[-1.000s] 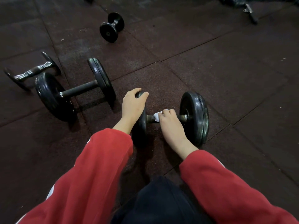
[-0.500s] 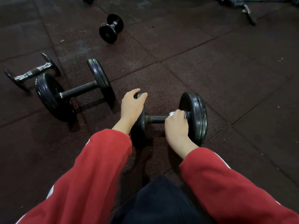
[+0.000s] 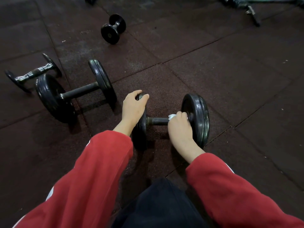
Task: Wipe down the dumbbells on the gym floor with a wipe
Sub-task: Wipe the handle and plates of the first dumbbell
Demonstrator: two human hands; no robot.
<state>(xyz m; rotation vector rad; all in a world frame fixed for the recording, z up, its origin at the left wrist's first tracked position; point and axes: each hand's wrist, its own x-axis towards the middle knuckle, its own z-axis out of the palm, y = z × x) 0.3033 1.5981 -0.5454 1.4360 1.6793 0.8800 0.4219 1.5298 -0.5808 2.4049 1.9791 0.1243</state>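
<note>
Wipe [image 3: 171, 116] is clenched around dumbbell [image 3: 197, 116] bar by right hand [image 3: 178, 125]; left hand [image 3: 133, 106] fingers are curled over its plate

Black dumbbells [image 3: 195, 117], white wipe [image 3: 171, 116], red sleeves [image 3: 92, 170], dark maroon speckled floor [image 3: 213, 76]

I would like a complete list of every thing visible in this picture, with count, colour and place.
nearest dumbbell: 1, black, centre, under both hands
wipe: 1, white, on its handle, in the right hand
large dumbbell: 1, black, on the floor at left
chrome-handled dumbbell: 1, silver and black, far left
small dumbbell: 1, black, top centre
metal equipment: partly seen, grey, top right
floor mats: dark brown tiles
sleeves: 2, red
left hand: on the left plate
right hand: gripping the wipe
</note>
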